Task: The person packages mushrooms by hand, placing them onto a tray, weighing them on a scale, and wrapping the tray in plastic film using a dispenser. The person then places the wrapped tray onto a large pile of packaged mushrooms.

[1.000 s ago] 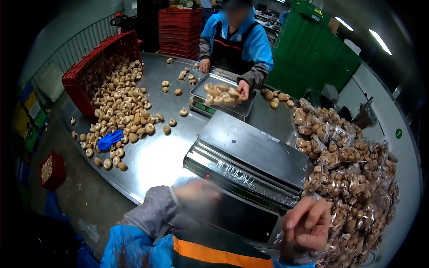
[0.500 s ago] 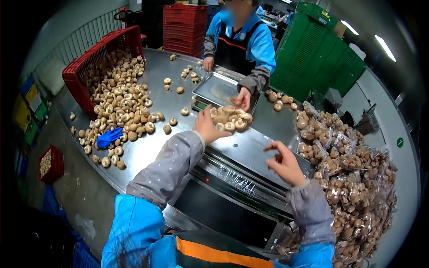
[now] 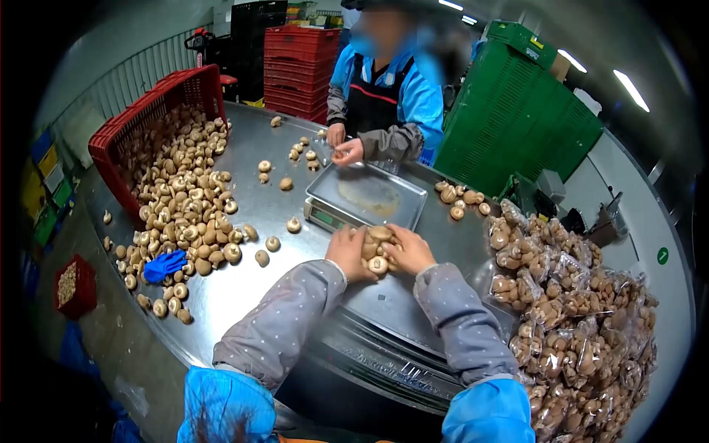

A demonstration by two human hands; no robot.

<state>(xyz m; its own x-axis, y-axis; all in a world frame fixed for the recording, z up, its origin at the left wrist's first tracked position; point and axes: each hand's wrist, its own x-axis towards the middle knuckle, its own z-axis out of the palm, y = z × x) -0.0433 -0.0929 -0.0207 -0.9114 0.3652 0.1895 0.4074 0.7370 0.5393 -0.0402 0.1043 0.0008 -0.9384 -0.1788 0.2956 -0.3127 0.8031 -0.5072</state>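
Observation:
A small pile of mushrooms [image 3: 377, 251] sits on the metal table, just below the scale's near edge. My left hand [image 3: 348, 253] is closed around the pile's left side, and my right hand [image 3: 410, 251] is closed around its right side. Both palms face each other with the mushrooms pressed between them. The scale [image 3: 325, 215] carries a metal tray [image 3: 365, 193] with no mushrooms on it. Its green display faces my side.
A tipped red crate [image 3: 118, 173] spills mushrooms [image 3: 192, 214] at the left, a blue glove [image 3: 165, 266] among them. Bagged mushrooms [image 3: 576, 317] are heaped at the right. Across the table stands a co-worker [image 3: 384, 88], hands near the tray. Green crates [image 3: 517, 111] stand behind.
My right hand has moved left onto the mushrooms, and the pile is now squeezed between both hands. The co-worker's hand has drawn back from the pile to beyond the tray.

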